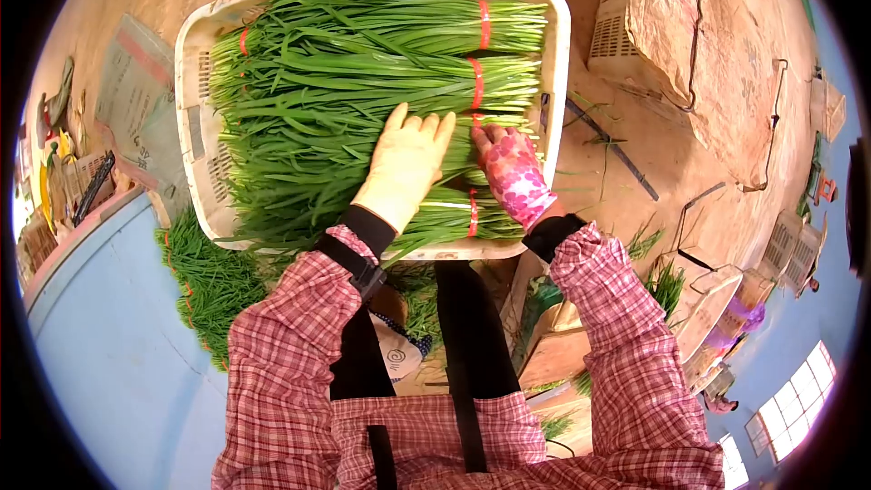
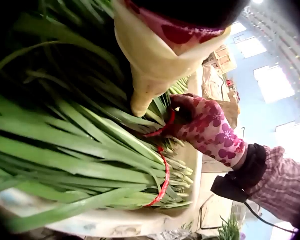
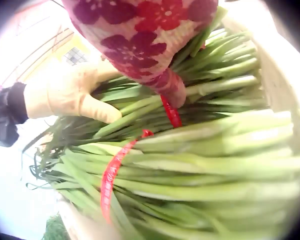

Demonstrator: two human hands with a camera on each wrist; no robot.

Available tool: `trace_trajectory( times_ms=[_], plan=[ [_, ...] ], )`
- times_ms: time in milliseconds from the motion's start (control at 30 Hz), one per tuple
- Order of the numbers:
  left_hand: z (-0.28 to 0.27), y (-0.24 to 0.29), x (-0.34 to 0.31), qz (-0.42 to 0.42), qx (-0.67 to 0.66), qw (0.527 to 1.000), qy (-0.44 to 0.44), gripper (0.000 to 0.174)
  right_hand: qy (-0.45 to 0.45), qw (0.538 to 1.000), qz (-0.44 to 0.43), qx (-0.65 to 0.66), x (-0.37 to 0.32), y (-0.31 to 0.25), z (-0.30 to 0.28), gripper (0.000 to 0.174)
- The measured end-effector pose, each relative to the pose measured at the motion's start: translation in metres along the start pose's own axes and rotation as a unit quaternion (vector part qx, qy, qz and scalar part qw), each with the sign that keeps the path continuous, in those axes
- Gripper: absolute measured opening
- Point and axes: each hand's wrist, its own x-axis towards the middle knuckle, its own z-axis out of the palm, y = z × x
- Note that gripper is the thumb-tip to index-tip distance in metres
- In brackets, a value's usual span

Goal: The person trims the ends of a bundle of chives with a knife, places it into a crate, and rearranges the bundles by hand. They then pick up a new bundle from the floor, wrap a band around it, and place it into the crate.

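Note:
A white plastic crate (image 1: 561, 63) holds several bundles of long green garlic chives (image 1: 363, 82), laid side by side with red ties (image 1: 478, 82) near the pale stem ends. My left hand (image 1: 406, 159), in a cream glove, lies on the leaves of one bundle, fingers extended and thumb down along its side. At that bundle's tied end, my right hand (image 1: 513, 168), in a pink flowered glove, grips the stems, its thumb beside the red tie (image 3: 171, 111). Nearest my body lies another tied bundle (image 2: 90, 160). The fingers' undersides are hidden among the chives.
Loose chives (image 1: 213, 286) lie in a heap left of my legs, beside a pale blue surface (image 1: 118, 318). A crate covered with brown sheeting (image 1: 658, 27) stands to the upper right. A dark strip (image 1: 617, 150) lies on the floor, and a flattened sack (image 1: 136, 91) lies at left.

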Motion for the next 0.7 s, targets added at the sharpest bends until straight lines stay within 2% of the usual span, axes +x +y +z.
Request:
trace_trajectory(
  times_ms=[67,133,167,200,267,300,333,400,433,467,533,567,633,667,700],
  plan=[
    [-0.002,-0.008,-0.005,0.024,-0.022,0.999,0.033,0.081,-0.005,1.0,-0.002,-0.009,-0.003,-0.005,-0.005,0.043],
    [-0.014,-0.014,-0.014,0.047,-0.033,0.998,0.04,0.082,-0.02,0.999,0.025,0.018,-0.008,-0.019,-0.024,0.041],
    [-0.021,-0.016,-0.019,0.051,-0.07,0.996,0.016,0.081,-0.048,0.998,0.035,0.006,-0.011,-0.027,-0.038,0.04],
    [-0.03,-0.019,-0.023,0.054,-0.107,0.993,-0.008,0.08,-0.035,0.999,0.007,-0.029,-0.013,-0.031,-0.051,0.034],
    [-0.025,-0.031,-0.022,0.079,-0.175,0.981,0.009,0.082,-0.033,0.998,-0.048,0.005,-0.005,-0.021,-0.057,0.031],
    [-0.018,-0.035,-0.016,0.075,-0.184,0.98,0.008,0.085,-0.067,0.997,-0.044,0.015,0.005,-0.013,-0.055,0.032],
    [-0.014,-0.036,-0.011,0.071,-0.193,0.979,0.009,0.087,-0.127,0.991,-0.017,0.037,0.014,-0.001,-0.05,0.056],
    [-0.011,-0.039,-0.006,0.059,-0.17,0.984,-0.006,0.097,-0.074,0.995,-0.009,0.072,0.017,0.023,-0.016,0.086],
    [-0.012,-0.039,-0.006,0.057,-0.166,0.984,-0.012,0.099,-0.14,0.987,-0.008,0.074,0.023,0.028,-0.016,0.105],
    [-0.011,-0.038,-0.006,0.056,-0.163,0.985,-0.022,0.101,-0.118,0.991,-0.033,0.045,0.025,0.029,-0.013,0.102],
    [-0.014,-0.036,-0.002,0.05,-0.158,0.985,-0.057,0.104,-0.193,0.98,-0.011,0.033,0.035,0.025,-0.017,0.107],
    [-0.011,-0.036,0.002,0.05,-0.152,0.985,-0.065,0.104,-0.149,0.988,-0.038,0.013,0.037,0.028,-0.008,0.099],
    [-0.007,-0.036,0.003,0.051,-0.144,0.985,-0.075,0.103,-0.209,0.978,-0.009,-0.004,0.037,0.021,-0.008,0.092],
    [-0.004,-0.037,-0.006,0.06,-0.14,0.987,-0.049,0.1,-0.237,0.971,0.004,-0.013,0.038,0.017,-0.006,0.089],
    [-0.007,-0.034,-0.011,0.053,-0.143,0.984,-0.096,0.098,-0.248,0.968,-0.027,0.011,0.034,0.014,-0.016,0.081]
  ],
)
